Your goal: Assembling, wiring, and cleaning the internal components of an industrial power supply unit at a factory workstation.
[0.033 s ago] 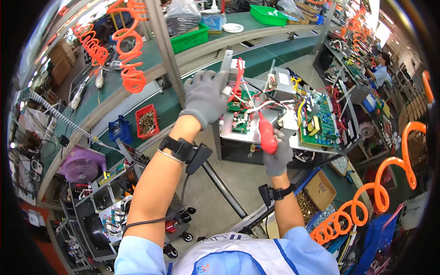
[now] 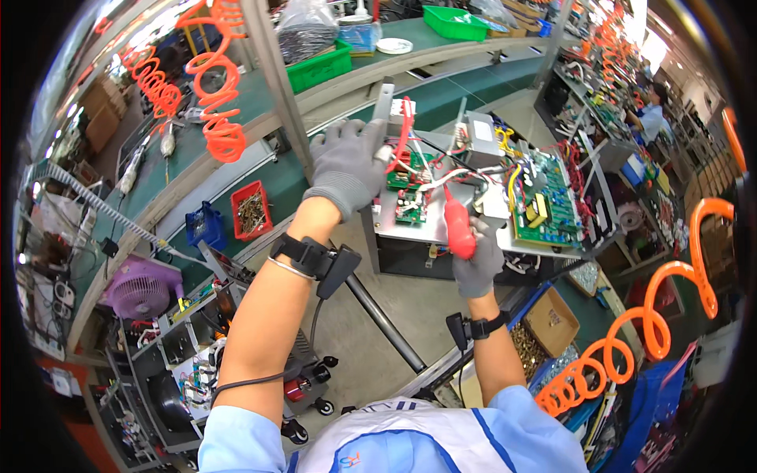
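Note:
In front of me stands an open machine chassis with a silver base plate, circuit boards and loose wiring. My left hand, in a grey glove, is closed around the upright metal panel at the chassis's left side, by a red cable. My gloved right hand grips a screwdriver by its thick red handle, pointed away from me into the wiring; its tip is hidden. Just right of the screwdriver are a white block and a large green circuit board. Beyond them sits a grey metal box.
Blue and red bins of small parts lie at the left. An orange coiled hose hangs at the right, near a cardboard box and loose fasteners. Another chassis and a purple fan stand at lower left.
The view has shifted slightly, so the chassis and bins sit a little farther left. Both hands keep their holds on the panel and the screwdriver.

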Demonstrator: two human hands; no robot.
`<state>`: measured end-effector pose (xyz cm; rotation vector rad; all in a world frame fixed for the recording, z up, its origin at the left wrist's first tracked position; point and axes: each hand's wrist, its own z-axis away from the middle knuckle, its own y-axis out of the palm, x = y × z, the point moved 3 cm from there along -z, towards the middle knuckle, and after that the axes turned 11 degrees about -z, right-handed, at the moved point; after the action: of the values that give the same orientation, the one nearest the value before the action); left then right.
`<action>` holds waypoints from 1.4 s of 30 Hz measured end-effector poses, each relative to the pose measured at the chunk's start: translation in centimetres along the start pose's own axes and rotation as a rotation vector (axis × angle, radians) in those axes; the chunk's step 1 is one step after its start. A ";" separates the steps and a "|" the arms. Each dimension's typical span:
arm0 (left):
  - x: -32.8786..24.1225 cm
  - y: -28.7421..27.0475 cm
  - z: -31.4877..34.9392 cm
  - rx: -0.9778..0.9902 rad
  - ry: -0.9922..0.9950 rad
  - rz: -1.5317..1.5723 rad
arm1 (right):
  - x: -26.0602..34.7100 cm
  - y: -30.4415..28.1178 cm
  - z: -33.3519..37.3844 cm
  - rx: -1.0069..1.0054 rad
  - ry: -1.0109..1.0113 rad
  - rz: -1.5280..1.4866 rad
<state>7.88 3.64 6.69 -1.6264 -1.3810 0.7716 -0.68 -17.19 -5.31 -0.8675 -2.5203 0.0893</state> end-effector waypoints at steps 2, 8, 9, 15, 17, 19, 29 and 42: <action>-0.4 -0.6 -0.1 0.022 -0.031 -0.020 | -0.1 -0.9 -0.7 -0.044 -0.005 0.013; -1.8 -2.1 -0.1 -0.343 0.215 -0.263 | 3.6 -5.0 -0.9 -0.219 0.296 -0.146; -1.7 -1.9 0.0 -0.349 0.212 -0.241 | 4.3 -6.2 -1.1 -0.212 0.287 -0.128; -0.8 -1.0 0.5 -0.265 0.351 0.479 | 4.2 -13.5 -3.3 -0.225 0.190 0.062; -0.7 -0.6 0.3 -0.221 0.341 0.473 | 3.1 -13.9 -5.3 -0.097 0.242 0.169; -0.7 -0.4 0.3 -0.182 0.349 0.458 | 1.5 -13.5 -6.8 -0.064 0.204 0.179; -1.6 0.3 0.6 -0.165 0.291 0.101 | -2.9 -9.4 -7.5 0.388 -0.244 0.298; -1.2 0.3 0.6 -0.150 0.292 0.114 | -3.1 -8.0 -9.2 0.462 -0.388 0.385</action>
<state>7.28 2.59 6.05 -1.8643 -1.1673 0.4788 1.06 -26.25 3.29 -1.2033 -2.4611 1.0060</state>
